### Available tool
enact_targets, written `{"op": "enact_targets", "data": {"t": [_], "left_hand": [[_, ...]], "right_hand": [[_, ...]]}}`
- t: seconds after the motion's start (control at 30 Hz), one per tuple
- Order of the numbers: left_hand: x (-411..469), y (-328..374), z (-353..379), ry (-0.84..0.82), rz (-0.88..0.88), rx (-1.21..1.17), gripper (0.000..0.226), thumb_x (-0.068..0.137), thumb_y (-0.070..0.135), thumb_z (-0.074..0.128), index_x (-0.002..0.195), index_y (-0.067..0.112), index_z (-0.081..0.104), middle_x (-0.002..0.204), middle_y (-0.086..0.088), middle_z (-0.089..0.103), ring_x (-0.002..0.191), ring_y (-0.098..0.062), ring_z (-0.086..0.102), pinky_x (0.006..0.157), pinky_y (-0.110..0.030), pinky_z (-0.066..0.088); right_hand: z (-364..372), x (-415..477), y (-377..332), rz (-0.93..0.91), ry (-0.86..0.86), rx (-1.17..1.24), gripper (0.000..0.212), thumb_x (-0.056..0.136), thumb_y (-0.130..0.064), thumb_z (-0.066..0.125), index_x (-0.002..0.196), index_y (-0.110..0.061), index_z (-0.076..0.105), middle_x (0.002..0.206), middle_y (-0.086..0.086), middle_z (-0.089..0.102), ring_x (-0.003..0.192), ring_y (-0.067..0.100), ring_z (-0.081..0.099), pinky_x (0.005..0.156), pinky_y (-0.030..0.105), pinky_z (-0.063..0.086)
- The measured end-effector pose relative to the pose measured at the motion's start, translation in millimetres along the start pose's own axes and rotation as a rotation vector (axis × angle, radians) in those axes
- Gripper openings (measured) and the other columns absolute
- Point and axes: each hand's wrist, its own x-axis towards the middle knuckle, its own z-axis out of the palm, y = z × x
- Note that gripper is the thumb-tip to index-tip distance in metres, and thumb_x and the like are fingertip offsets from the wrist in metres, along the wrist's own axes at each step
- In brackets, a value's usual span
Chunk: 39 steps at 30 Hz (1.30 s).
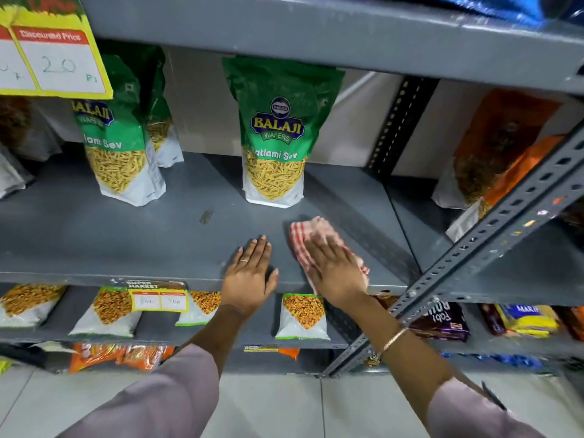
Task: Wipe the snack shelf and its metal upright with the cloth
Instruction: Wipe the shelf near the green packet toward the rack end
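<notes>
The grey metal snack shelf runs across the middle of the head view. A red-and-white checked cloth lies on its front right part. My right hand presses flat on the cloth, its fingers blurred. My left hand rests flat on the bare shelf just left of the cloth, fingers together, holding nothing. The perforated grey metal upright slants from lower middle to upper right, right of the cloth. A small dark smudge marks the shelf behind my left hand.
Green Balaji sev bags stand at the back of the shelf. Orange bags sit on the neighbouring shelf to the right. A yellow price card hangs top left. Snack packets fill the lower shelves. Tiled floor lies below.
</notes>
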Motion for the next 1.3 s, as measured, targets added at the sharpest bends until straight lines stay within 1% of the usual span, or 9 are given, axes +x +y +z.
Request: {"op": "enact_targets", "data": {"t": [0.2,0.4,0.6,0.67,0.83,0.97,1.07,1.2,1.3], "left_hand": [[7.1,14.0,-8.9,0.066,-0.130,-0.052,0.055,0.090,0.041,0.034,0.101,0.005,0.074,0.111,-0.010,0.070,0.101,-0.028,0.067,0.085,-0.036,0.049],[49.9,60.2,-22.1,-0.169,-0.435,-0.181,0.036,0.095,0.036,0.048,0.113,0.010,0.064,0.119,-0.008,0.055,0.113,-0.025,0.049,0.093,-0.033,0.038],[81.9,64.0,-27.4,-0.271,-0.827,-0.847,0.024,0.083,0.006,0.062,0.100,-0.010,0.066,0.105,-0.027,0.066,0.099,-0.035,0.064,0.077,-0.040,0.049],[79.4,54.0,-41.1,-0.249,-0.908,-1.051,0.024,0.080,0.002,0.067,0.099,-0.012,0.063,0.105,-0.031,0.064,0.096,-0.037,0.064,0.064,-0.034,0.045],[75.3,25.4,-98.6,-0.251,-0.752,-1.186,0.025,0.086,-0.006,0.057,0.070,0.011,0.047,0.072,-0.007,0.052,0.060,-0.012,0.049,0.041,-0.011,0.039],[54.8,-4.2,-156.5,-0.338,-0.593,-1.136,0.017,0.087,0.001,0.056,0.078,0.014,0.050,0.077,-0.005,0.058,0.067,-0.014,0.056,0.060,-0.025,0.048],[23.4,-34.4,-214.2,-0.433,-0.439,-1.106,0.012,0.088,0.006,0.058,0.085,0.017,0.056,0.076,0.000,0.063,0.065,-0.009,0.060,0.059,-0.025,0.053],[-13.4,-85.9,-305.0,-0.488,-0.224,-1.060,0.018,0.089,0.002,0.056,0.077,0.014,0.060,0.057,0.008,0.065,0.051,-0.003,0.060,0.056,-0.022,0.055],[-28.4,-124.4,-371.6,-0.521,-0.116,-1.070,0.015,0.087,-0.002,0.055,0.099,0.003,0.064,0.091,-0.009,0.067,0.073,-0.015,0.063,0.063,-0.027,0.057]], "right_hand": [[-29.8,10.4,13.0,0.356,0.284,0.820,0.034,0.097,-0.012,0.047,0.130,-0.013,0.058,0.131,0.014,0.062,0.116,0.026,0.061,0.091,0.025,0.049],[-38.5,28.6,14.5,0.578,0.024,0.568,0.044,0.084,-0.030,0.066,0.113,0.004,0.064,0.114,0.021,0.067,0.112,0.029,0.063,0.091,0.039,0.051],[-41.8,38.2,5.2,0.567,-0.021,0.983,0.016,0.072,-0.007,0.076,0.071,0.000,0.062,0.087,0.017,0.061,0.087,0.023,0.062,0.070,0.029,0.044],[-51.7,41.3,5.7,0.534,-0.051,1.155,0.034,0.063,0.003,0.080,0.091,0.015,0.064,0.091,0.021,0.062,0.086,0.028,0.061,0.073,0.036,0.048],[-79.7,50.1,-15.7,0.400,-0.135,1.165,0.102,0.035,-0.015,0.096,0.123,0.012,0.053,0.125,0.022,0.060,0.110,0.032,0.063,0.083,0.038,0.058],[-143.4,12.0,-76.2,0.279,-0.169,0.921,0.020,0.076,0.007,0.072,0.093,-0.001,0.066,0.086,0.006,0.065,0.057,0.006,0.057,0.051,0.014,0.052],[-181.7,-7.1,-121.4,0.225,-0.172,0.706,0.021,0.075,-0.009,0.076,0.087,-0.007,0.060,0.071,0.000,0.058,0.054,0.008,0.054,0.039,0.015,0.046],[-237.1,-40.8,-182.7,0.043,-0.167,0.575,0.068,0.047,-0.039,0.078,0.103,-0.001,0.068,0.090,0.003,0.064,0.083,0.016,0.060,0.071,0.027,0.047],[-283.7,-67.7,-234.1,-0.109,-0.131,0.560,0.044,0.044,-0.043,0.073,0.078,-0.015,0.071,0.080,-0.001,0.065,0.073,0.011,0.060,0.069,0.029,0.047]]}}
